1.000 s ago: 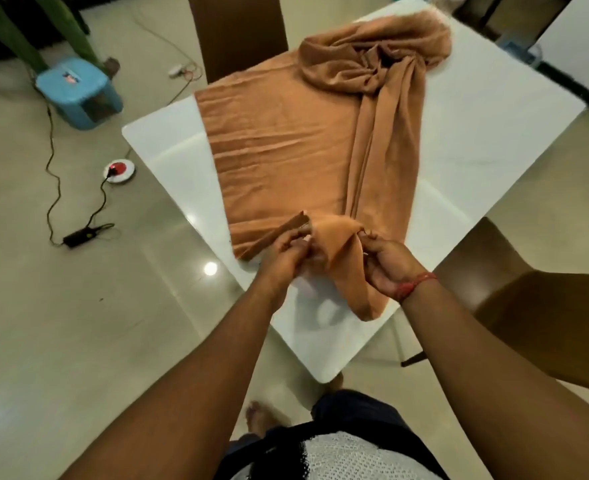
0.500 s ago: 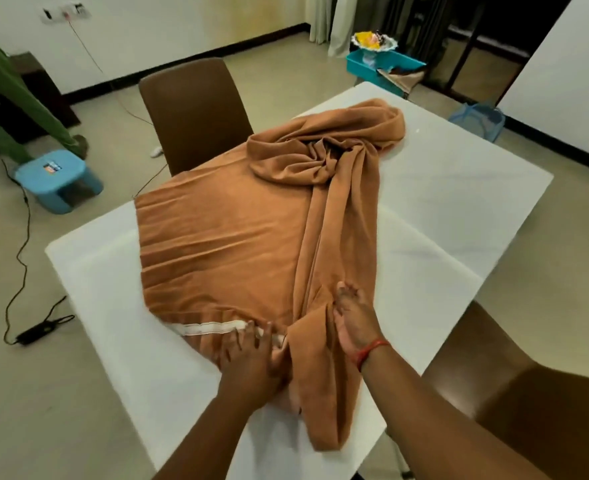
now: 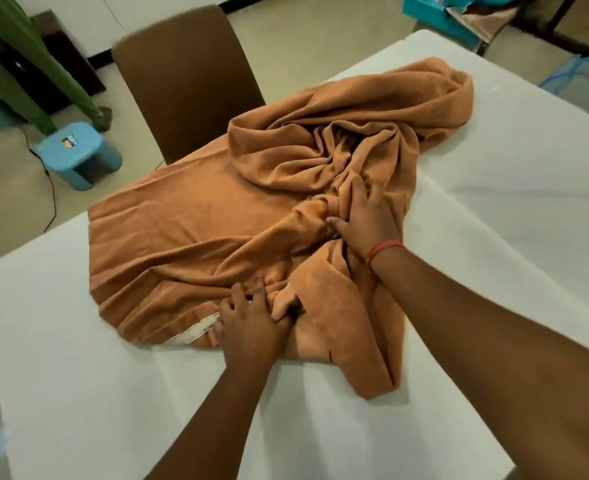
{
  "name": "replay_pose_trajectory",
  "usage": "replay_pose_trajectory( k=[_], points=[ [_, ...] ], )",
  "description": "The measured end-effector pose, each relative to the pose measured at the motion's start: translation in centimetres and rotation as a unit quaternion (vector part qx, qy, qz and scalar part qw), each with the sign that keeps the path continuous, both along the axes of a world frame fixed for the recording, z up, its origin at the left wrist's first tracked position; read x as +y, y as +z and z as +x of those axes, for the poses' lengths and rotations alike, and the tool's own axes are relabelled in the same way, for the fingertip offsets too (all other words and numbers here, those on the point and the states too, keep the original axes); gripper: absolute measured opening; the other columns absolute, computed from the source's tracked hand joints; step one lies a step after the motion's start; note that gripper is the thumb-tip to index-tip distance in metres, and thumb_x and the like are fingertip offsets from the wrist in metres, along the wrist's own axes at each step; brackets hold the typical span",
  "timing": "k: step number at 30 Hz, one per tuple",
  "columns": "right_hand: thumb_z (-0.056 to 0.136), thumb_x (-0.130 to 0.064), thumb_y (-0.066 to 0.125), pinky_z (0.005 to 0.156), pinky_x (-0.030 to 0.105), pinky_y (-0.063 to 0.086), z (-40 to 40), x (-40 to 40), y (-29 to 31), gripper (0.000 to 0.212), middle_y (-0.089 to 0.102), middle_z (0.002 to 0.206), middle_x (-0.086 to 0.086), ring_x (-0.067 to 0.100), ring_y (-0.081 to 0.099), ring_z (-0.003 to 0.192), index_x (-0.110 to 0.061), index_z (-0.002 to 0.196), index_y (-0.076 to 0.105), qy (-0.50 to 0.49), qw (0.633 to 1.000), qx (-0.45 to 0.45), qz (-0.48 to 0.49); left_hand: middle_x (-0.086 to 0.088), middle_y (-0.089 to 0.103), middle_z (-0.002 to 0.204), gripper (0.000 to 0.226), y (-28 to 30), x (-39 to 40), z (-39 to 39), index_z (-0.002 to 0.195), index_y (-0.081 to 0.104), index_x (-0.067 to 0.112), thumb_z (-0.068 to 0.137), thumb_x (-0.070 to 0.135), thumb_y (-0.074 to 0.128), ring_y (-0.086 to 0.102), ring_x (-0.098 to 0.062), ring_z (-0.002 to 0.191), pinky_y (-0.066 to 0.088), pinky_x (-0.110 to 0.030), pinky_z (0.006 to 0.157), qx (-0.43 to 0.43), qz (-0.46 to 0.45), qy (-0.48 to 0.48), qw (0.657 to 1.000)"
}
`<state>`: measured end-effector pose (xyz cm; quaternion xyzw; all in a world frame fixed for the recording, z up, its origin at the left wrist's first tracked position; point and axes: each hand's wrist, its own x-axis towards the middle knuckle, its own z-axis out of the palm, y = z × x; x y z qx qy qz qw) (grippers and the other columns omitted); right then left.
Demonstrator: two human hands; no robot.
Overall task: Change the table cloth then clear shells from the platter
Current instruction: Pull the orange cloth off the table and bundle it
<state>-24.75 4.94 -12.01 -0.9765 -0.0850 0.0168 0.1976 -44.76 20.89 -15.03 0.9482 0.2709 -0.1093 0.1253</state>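
The orange cloth lies bunched up in the middle of the white surface. If one hand pulls too hard, the cloth could slide off the edge or bunch up more. The left hand grips a fold near the front edge, fingers curled in. The right hand presses on the crumpled middle, fingers spread, thumb tucked into a fold.
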Motion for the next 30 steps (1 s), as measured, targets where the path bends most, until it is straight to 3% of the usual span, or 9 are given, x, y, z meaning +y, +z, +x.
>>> replay_pose_trajectory(
  k=[3, 6, 10, 14, 16, 20, 23, 27, 30],
  points=[
    [0.069, -0.069, 0.071, 0.110, 0.063, 0.032, 4.9, 0.5, -0.8, 0.110, 0.005, 0.160, 0.012, 0.049, 0.019, 0.143, -0.031, 0.151, 0.010, 0.062, 0.989, -0.046, -0.124, -0.009, 0.019, 0.156, 0.084, -1.0, 0.3, 1.4, 0.152, 0.017, 0.034, 0.084, 0.074, 0.045, 0.030, -0.038, 0.135, 0.033, -0.052, 0.107, -0.019, 0.013, -0.001, 1.000],
    [0.063, -0.076, 0.071, 0.115, 0.066, 0.009, 9.5, 1.4, -0.8, 0.124, -0.021, 0.162, 0.003, 0.046, -0.008, 0.148, -0.041, 0.154, -0.007, 0.111, 0.983, 0.061, -0.136, -0.008, 0.023, 0.153, 0.080, -1.9, 0.8, 1.6, 0.149, 0.021, 0.033, 0.084, 0.072, 0.046, 0.032, -0.035, 0.133, 0.035, -0.050, 0.107, -0.032, 0.033, -0.025, 0.999],
    [0.067, -0.070, 0.073, 0.115, 0.051, 0.031, 12.1, 2.6, -0.2, 0.106, 0.019, 0.159, 0.010, 0.039, 0.027, 0.142, -0.030, 0.152, 0.025, 0.194, 0.960, 0.144, -0.142, -0.005, 0.026, 0.152, 0.076, -2.2, 1.3, 1.7, 0.146, 0.025, 0.035, 0.084, 0.071, 0.048, 0.034, -0.032, 0.134, 0.036, -0.051, 0.107, -0.040, 0.028, -0.031, 0.998],
    [0.076, -0.042, 0.072, 0.088, 0.038, 0.051, 7.4, 2.4, 0.4, 0.041, 0.061, 0.115, 0.003, 0.026, 0.059, 0.099, -0.027, 0.112, 0.060, 0.218, 0.972, 0.071, -0.055, -0.006, 0.033, 0.144, 0.069, -1.7, 1.6, 1.0, 0.138, 0.037, 0.035, 0.080, 0.065, 0.057, 0.037, -0.031, 0.129, 0.039, -0.050, 0.103, -0.076, -0.034, -0.034, 0.996],
    [0.075, -0.039, 0.070, 0.075, 0.035, 0.053, 3.6, 2.1, 0.7, 0.023, 0.065, 0.095, -0.004, 0.021, 0.061, 0.084, -0.029, 0.094, 0.062, 0.223, 0.970, 0.099, -0.013, -0.006, 0.039, 0.135, 0.069, -1.3, 2.2, 0.1, 0.132, 0.049, 0.034, 0.073, 0.068, 0.058, 0.041, -0.028, 0.121, 0.042, -0.043, 0.096, -0.103, -0.095, -0.043, 0.989],
    [0.068, -0.043, 0.071, 0.064, 0.030, 0.046, -5.4, 1.9, 1.6, 0.027, 0.064, 0.087, -0.007, 0.016, 0.059, 0.077, -0.028, 0.087, 0.059, 0.234, 0.952, 0.192, 0.043, -0.011, 0.044, 0.131, 0.057, -0.9, 3.2, -4.4, 0.116, 0.062, 0.020, 0.071, 0.056, 0.055, 0.051, -0.034, 0.113, 0.046, -0.042, 0.093, -0.178, -0.180, -0.015, 0.967],
    [0.068, -0.047, 0.070, 0.077, 0.035, 0.053, -13.6, 2.4, 1.3, 0.033, 0.068, 0.094, -0.009, 0.013, 0.062, 0.085, -0.028, 0.094, 0.063, 0.239, 0.926, 0.275, 0.102, -0.004, 0.036, 0.137, 0.063, -0.1, 3.2, -8.9, 0.134, 0.047, 0.020, 0.078, 0.039, 0.068, 0.046, -0.033, 0.120, 0.045, -0.045, 0.099, -0.234, -0.229, 0.056, 0.943],
    [0.083, -0.046, 0.064, 0.099, 0.034, 0.048, -24.2, 3.4, 1.6, 0.033, 0.066, 0.120, -0.016, 0.010, 0.061, 0.110, -0.044, 0.116, 0.064, 0.197, 0.846, 0.422, 0.259, -0.006, 0.027, 0.153, 0.091, 2.4, 3.6, -15.4, 0.149, 0.029, 0.023, 0.076, 0.071, 0.055, 0.036, -0.026, 0.134, 0.037, -0.044, 0.109, -0.285, -0.245, 0.024, 0.927],
    [0.100, -0.030, 0.050, 0.103, 0.029, 0.046, -31.4, 4.0, 3.0, 0.022, 0.063, 0.127, -0.007, 0.008, 0.059, 0.112, -0.039, 0.118, 0.060, 0.106, 0.778, 0.485, 0.384, -0.002, 0.012, 0.162, 0.089, 3.3, 5.7, -19.4, 0.154, 0.026, 0.030, 0.077, 0.071, 0.044, 0.018, -0.030, 0.143, 0.024, -0.046, 0.113, -0.227, -0.217, -0.017, 0.949]
  ],
)
